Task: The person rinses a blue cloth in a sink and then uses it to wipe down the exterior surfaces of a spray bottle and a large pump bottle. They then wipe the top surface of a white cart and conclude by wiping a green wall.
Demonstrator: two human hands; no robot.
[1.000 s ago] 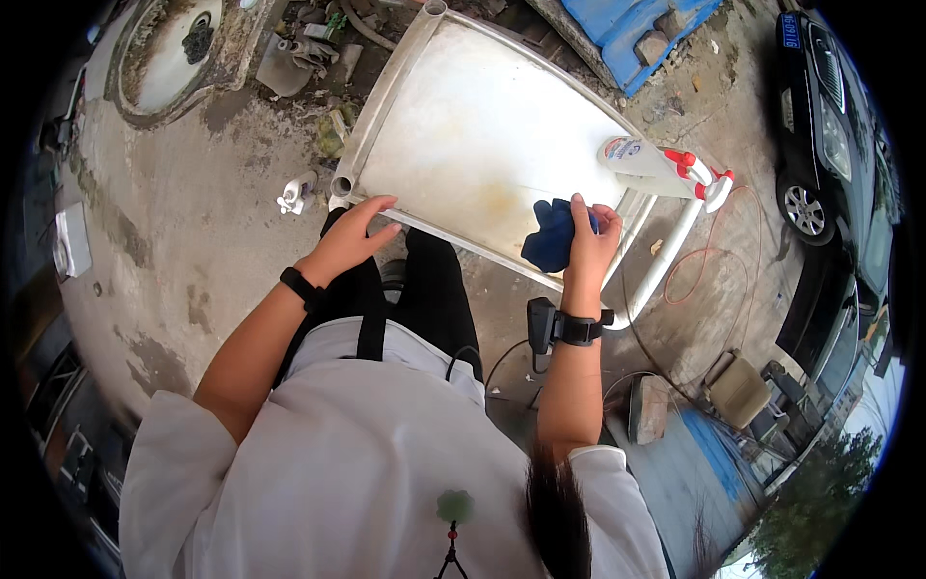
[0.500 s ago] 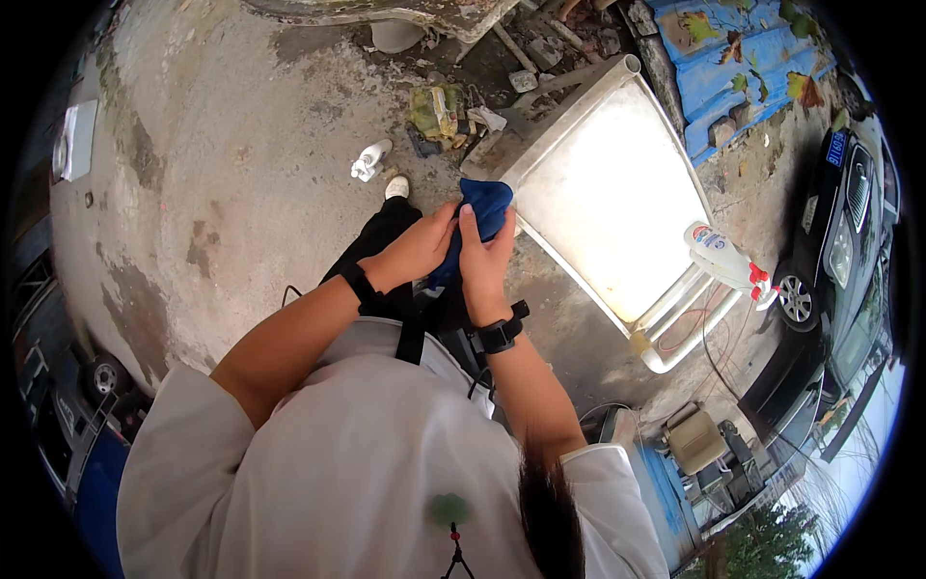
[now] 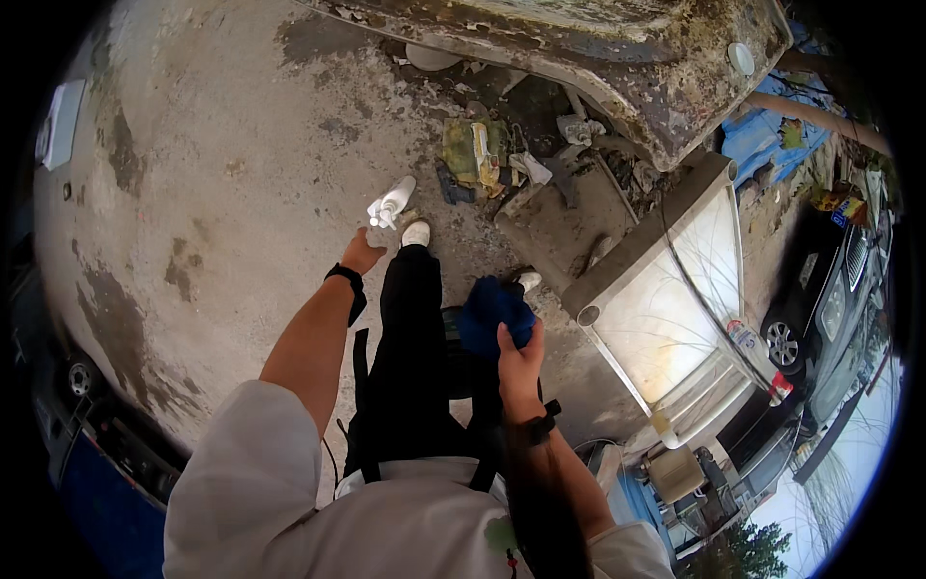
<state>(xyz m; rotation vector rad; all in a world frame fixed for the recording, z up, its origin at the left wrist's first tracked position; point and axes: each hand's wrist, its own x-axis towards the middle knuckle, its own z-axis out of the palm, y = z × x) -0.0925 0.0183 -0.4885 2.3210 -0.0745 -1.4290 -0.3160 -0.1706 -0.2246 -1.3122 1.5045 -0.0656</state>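
Observation:
My left hand (image 3: 363, 253) reaches low over the concrete, its fingers apart and nothing in them. Just beyond its fingertips is a white spray bottle (image 3: 393, 203) on the ground, close to my white shoe (image 3: 416, 234); I cannot tell whether they touch. My right hand (image 3: 521, 363) grips a bunched dark blue cloth (image 3: 494, 317) in front of my right leg. To the right stands a white flat-topped piece of furniture with tubular rails (image 3: 666, 323). At its far right end is a second spray bottle (image 3: 748, 340) with a red nozzle.
A large weathered slab (image 3: 579, 43) juts in at the top. Below it lie a yellow-green bag (image 3: 475, 152) and other litter. A dark car (image 3: 820, 299) stands at the right, and a beige chair (image 3: 673, 473) at the lower right. Thin dry stalks cross the white top.
My left hand has let go of the blue cloth and moved forward and left, down toward the white bottle. The cloth stays in my right hand. My view has tipped as I bend forward.

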